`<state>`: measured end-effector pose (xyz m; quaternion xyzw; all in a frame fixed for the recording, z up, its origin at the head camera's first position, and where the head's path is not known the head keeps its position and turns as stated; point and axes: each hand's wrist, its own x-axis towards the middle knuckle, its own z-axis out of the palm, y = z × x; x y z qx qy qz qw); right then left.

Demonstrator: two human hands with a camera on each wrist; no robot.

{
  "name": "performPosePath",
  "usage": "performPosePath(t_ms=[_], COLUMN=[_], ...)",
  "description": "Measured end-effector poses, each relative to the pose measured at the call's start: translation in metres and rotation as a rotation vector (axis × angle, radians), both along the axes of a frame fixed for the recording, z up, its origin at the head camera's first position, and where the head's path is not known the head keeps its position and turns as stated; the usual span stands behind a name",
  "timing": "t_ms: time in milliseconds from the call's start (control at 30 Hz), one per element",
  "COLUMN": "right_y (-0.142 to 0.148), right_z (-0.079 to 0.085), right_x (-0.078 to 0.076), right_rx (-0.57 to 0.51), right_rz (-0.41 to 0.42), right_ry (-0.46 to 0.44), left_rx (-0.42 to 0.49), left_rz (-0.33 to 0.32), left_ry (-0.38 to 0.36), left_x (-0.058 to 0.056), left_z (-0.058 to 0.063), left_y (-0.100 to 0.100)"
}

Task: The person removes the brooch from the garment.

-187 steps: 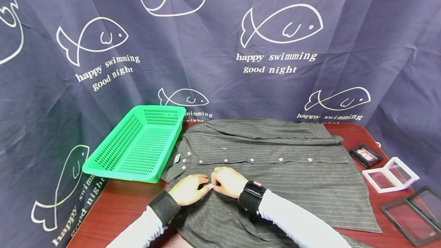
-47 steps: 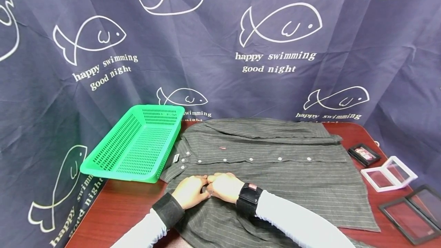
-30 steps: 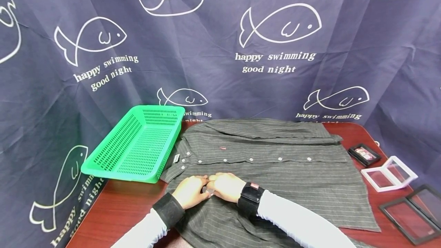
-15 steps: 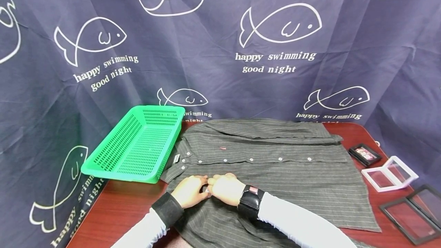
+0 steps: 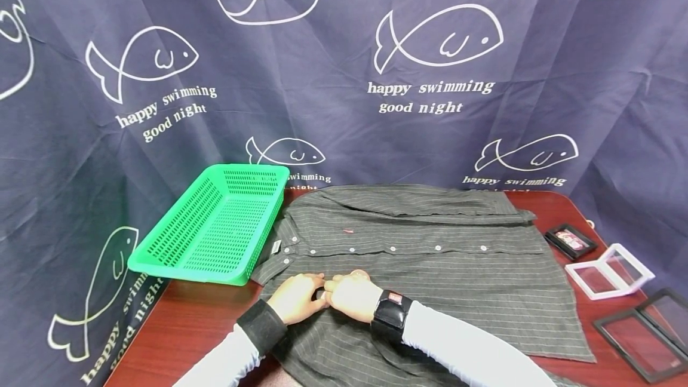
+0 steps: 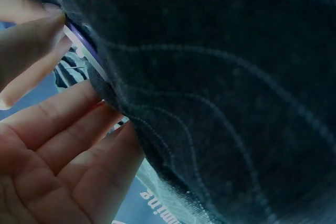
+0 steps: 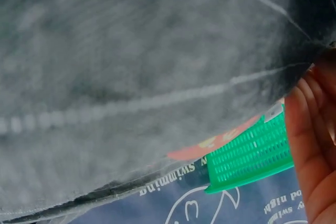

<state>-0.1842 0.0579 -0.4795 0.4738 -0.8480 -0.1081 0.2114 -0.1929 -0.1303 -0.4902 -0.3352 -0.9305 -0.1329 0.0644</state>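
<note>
A dark grey pinstriped shirt (image 5: pixel 424 232) with white buttons lies spread on the table, collar to the left. Both hands meet over its near front panel. In the left wrist view, the left hand (image 5: pixel 295 298) pinches a thin, white-rimmed disc (image 6: pixel 86 50) against the cloth, its other fingers spread along the fabric edge. The right hand (image 5: pixel 352 296) has curled fingers at the left fingertips; its own wrist view shows them pinching the cloth edge. Beyond the knuckles shows a round, pinkish piece (image 5: pixel 360 274). A red curved piece (image 7: pixel 215 142) shows past the cloth.
A green perforated basket (image 5: pixel 209 273) stands at the back left. Along the right side lie a small black case (image 5: pixel 571 241) with a picture, a white hinged frame (image 5: pixel 610 273) and a dark hinged frame (image 5: pixel 642 339). A fish-print curtain (image 5: pixel 344 76) hangs behind the red-brown table (image 5: pixel 177 321).
Since the earliest frame both hands have drawn slightly closer together, and the round pinkish piece has come into sight beyond the right knuckles. Over the last second only small finger movements show.
</note>
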Motion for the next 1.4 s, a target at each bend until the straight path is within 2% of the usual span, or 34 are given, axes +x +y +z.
performPosePath(t_ms=[233, 433, 600, 733, 833, 967, 1167, 1400], right_y=[0.003, 0.004, 0.007, 0.009, 0.01, 0.01, 0.012, 0.013], right_z=[-0.003, -0.004, -0.005, -0.003, -0.002, 0.0, 0.001, 0.004], right_x=[-0.001, -0.001, -0.006, -0.012, -0.014, -0.016, -0.022, -0.024], right_rx=[-0.047, -0.068, -0.143, -0.246, -0.299, -0.352, -0.46, -0.509], right_rz=[0.003, -0.013, 0.048, 0.116, 0.137, 0.125, 0.107, 0.061], right_ry=[0.041, 0.063, 0.087, -0.032, -0.13, -0.234, -0.431, -0.526], left_rx=[-0.009, 0.03, 0.05, 0.086, 0.111, 0.127, 0.131, 0.125], left_rz=[0.005, 0.006, 0.027, 0.051, 0.063, 0.073, 0.074, 0.067], left_ry=[-0.02, -0.046, -0.059, -0.061, -0.047, -0.018, -0.014, 0.049], left_x=[0.002, 0.004, 0.006, 0.006, 0.006, 0.004, 0.002, 0.0], left_z=[-0.001, 0.004, 0.012, 0.018, 0.02, 0.019, 0.017, 0.012], left_y=[-0.001, -0.001, -0.003, -0.005, -0.007, -0.008, -0.007, -0.005])
